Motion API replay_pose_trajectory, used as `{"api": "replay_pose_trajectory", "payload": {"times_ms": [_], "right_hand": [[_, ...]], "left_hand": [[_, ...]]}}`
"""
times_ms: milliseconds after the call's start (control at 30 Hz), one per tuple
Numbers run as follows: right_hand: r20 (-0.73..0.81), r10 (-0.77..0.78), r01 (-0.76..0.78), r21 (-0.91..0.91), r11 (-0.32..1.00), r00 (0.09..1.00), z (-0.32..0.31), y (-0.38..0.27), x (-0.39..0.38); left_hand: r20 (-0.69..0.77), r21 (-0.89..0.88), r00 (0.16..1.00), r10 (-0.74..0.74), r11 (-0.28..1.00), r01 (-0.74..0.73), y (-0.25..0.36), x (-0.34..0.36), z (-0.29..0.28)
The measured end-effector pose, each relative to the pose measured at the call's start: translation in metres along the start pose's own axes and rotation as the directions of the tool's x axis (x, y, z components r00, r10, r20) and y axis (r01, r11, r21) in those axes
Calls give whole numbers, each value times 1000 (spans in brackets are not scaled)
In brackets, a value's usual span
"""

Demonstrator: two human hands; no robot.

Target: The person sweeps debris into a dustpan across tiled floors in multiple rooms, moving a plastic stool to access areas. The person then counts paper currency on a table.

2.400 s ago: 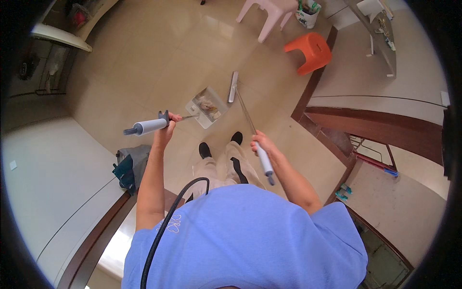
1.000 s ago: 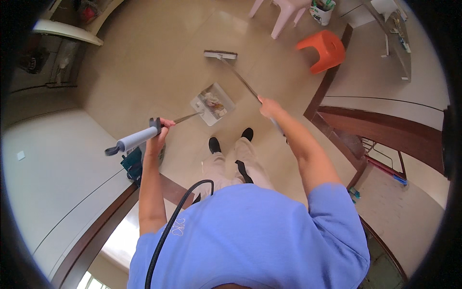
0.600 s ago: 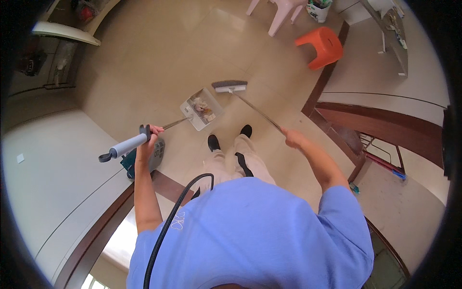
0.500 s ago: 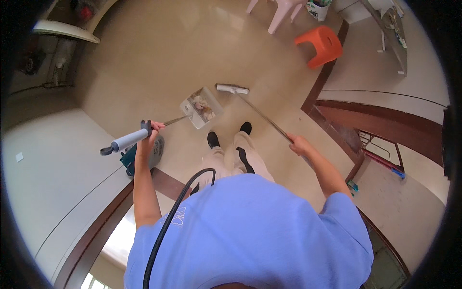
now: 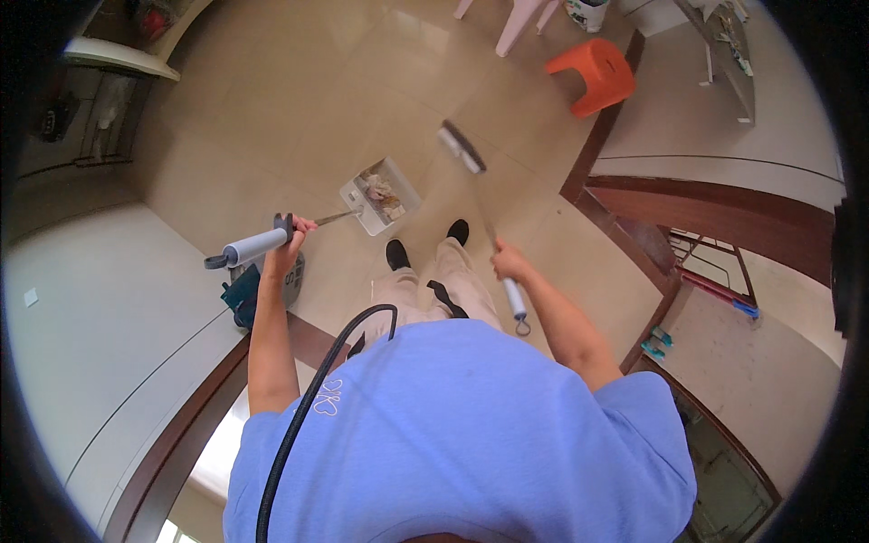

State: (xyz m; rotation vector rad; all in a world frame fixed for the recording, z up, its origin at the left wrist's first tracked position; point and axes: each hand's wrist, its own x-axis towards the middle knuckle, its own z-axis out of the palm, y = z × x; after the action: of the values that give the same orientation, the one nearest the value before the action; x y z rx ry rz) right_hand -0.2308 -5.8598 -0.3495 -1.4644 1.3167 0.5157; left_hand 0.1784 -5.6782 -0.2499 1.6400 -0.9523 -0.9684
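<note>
While you stand on the beige tiled floor (image 5: 272, 100) in black shoes (image 5: 396, 253), your left hand (image 5: 291, 237) is closed round the grey foam grip of a long-handled white plastic dustpan (image 5: 380, 194), and your right hand (image 5: 509, 264) is wrapped round the thin handle of a long white-headed broom (image 5: 462, 149). The dustpan sits flat on the floor just ahead of your shoes, with a small heap of brownish scraps and dust already lying in its tray. The broom head rests on the tiles just to the right of the dustpan and a little beyond it, apart from its rim. Judging by this, the step in hand is sweeping the last of the dirt towards the pan; the next move would call for drawing the bristles back to the dustpan's open lip while you hold the pan steady and low so nothing slips beneath it. Beyond the dustpan and to its right stands an orange plastic stool (image 5: 593, 74), with a pale pink plastic stool (image 5: 516, 20) and a small white tub (image 5: 587, 13) near the far wall. Left of the dustpan, behind your left hand, lies a dark teal bag (image 5: 243, 291). No label or sign is clear enough to tell.
</note>
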Motion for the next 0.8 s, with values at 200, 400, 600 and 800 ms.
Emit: {"api": "replay_pose_trajectory", "payload": {"times_ms": [200,400,600,800], "right_hand": [[306,-11,-57,211,976,952,4,-27,-96],[253,15,-94,303,948,967,-35,-18,-138],[55,53,-64,231,971,997,-46,-31,-80],[141,-44,19,178,984,989,2,-45,-78]], "left_hand": [[-28,-9,1000,-8,1000,7,6,-1,4],[-43,-24,998,38,999,-39,3,-5,3],[-61,-16,997,44,999,-45,1,-6,6],[-235,48,971,-34,998,47,-6,-5,13]]}}
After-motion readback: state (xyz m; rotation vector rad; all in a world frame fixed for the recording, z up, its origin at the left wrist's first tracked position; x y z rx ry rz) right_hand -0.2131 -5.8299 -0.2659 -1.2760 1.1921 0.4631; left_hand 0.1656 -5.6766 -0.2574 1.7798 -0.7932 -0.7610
